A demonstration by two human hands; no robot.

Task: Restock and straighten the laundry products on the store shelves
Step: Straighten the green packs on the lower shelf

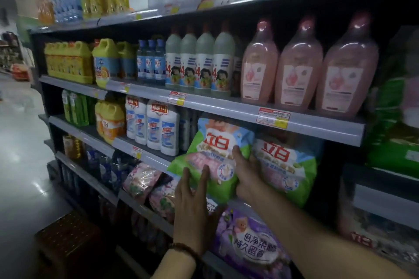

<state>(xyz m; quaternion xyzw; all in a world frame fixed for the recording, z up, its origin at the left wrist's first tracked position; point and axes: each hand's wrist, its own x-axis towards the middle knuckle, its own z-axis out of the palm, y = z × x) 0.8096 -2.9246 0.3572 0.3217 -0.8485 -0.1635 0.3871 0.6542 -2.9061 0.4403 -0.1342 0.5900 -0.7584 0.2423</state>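
A green and white laundry powder bag (217,142) with red characters leans out over the front edge of the third shelf (145,154). My right hand (246,175) grips its lower right side, thumb across the front. My left hand (192,206) lies flat against its lower left corner, fingers apart and pointing up. A second bag of the same kind (288,161) stands just to the right, further back on the shelf. A purple bag (251,242) lies on the shelf below my hands.
White bottles (154,124) stand left of the bag. Pink bottles (297,65) and grey-capped bottles (199,61) fill the shelf above. Pink flowery packs (145,179) lie below left. A brown plastic stool (68,242) stands on the aisle floor at lower left.
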